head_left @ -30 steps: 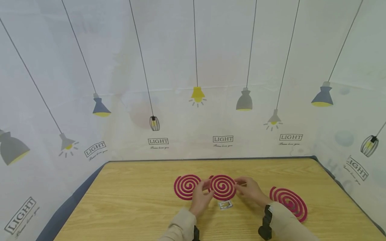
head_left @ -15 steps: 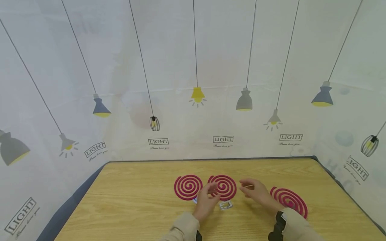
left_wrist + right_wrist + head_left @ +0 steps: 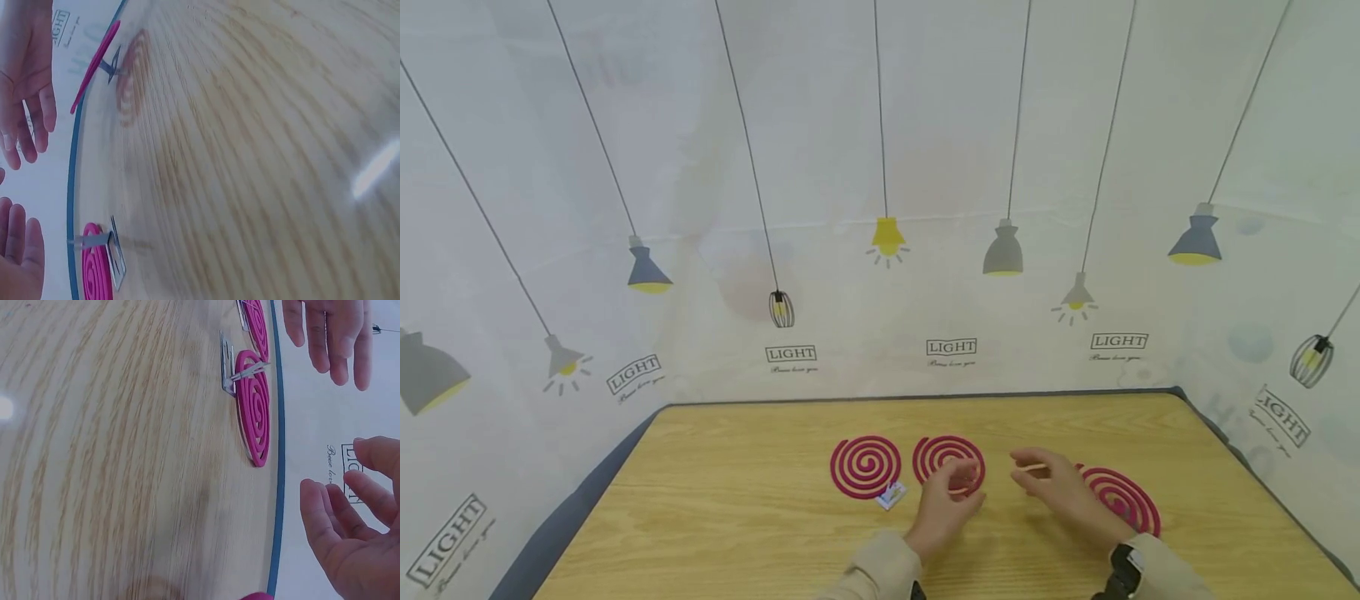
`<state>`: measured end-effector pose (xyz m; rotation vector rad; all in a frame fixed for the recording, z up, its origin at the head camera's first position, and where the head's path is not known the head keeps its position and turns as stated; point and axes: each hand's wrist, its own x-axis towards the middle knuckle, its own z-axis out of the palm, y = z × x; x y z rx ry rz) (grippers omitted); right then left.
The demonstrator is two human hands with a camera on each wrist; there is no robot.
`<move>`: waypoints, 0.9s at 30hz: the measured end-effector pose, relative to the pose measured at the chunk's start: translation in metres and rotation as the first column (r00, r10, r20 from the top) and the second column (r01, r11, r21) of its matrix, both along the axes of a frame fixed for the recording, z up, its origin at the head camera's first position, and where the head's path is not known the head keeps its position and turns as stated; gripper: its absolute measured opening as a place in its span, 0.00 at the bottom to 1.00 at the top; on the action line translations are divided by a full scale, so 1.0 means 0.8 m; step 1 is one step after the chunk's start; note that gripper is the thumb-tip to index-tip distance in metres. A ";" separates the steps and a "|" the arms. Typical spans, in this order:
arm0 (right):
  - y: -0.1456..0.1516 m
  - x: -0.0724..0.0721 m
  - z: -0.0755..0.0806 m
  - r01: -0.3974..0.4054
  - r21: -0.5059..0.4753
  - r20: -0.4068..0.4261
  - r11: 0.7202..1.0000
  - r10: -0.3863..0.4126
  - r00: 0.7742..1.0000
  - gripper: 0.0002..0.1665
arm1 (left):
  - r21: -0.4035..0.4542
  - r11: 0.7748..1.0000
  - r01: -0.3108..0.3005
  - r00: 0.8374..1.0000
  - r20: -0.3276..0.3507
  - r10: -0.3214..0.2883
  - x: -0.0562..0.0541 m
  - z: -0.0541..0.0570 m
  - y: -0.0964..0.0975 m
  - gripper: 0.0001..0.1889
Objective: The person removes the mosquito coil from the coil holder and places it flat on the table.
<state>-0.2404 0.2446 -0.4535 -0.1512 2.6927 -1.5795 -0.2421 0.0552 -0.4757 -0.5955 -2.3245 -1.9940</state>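
Note:
Three magenta mosquito coils stand over the wooden table: a left coil [image 3: 867, 463], a middle coil [image 3: 916, 460] and a right coil [image 3: 1122, 502]. Under the left one shows a thin metal stand [image 3: 891, 496]. My left hand [image 3: 943, 508] overlaps the lower right of the middle coil in the head view, its fingers loosely bent around nothing. To the right, between the middle and right coils, my right hand [image 3: 1067, 493] hovers with relaxed fingers and nothing held. In the right wrist view another stand [image 3: 228, 365] props a coil [image 3: 255, 412]. The middle coil's stand is hidden in the head view.
The wooden table [image 3: 722, 492] has a dark blue edge along the back and sides. Behind it hangs a white backdrop [image 3: 835, 317] printed with lamps and lettering. A coil with its stand [image 3: 115, 250] also shows low in the left wrist view.
Both hands have come away from the sides of the middle coil and moved right. The middle coil stays in place. The left coil's stand has come into view from behind my left hand.

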 end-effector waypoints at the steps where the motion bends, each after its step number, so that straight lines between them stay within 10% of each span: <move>1: 0.002 0.002 0.000 -0.001 0.003 -0.003 1.000 0.001 1.000 0.25 | -0.002 1.000 0.003 1.000 0.003 -0.003 0.001 0.001 0.003 0.19; 13: 0.029 0.010 0.008 0.019 -0.015 -0.020 1.000 -0.020 1.000 0.26 | 0.001 0.998 0.059 0.998 0.036 -0.059 0.012 0.014 0.025 0.19; 27: 0.063 0.011 0.019 0.089 0.110 -0.118 0.990 -0.076 0.990 0.25 | -0.006 0.989 0.147 0.989 0.029 -0.147 0.012 -0.002 0.062 0.19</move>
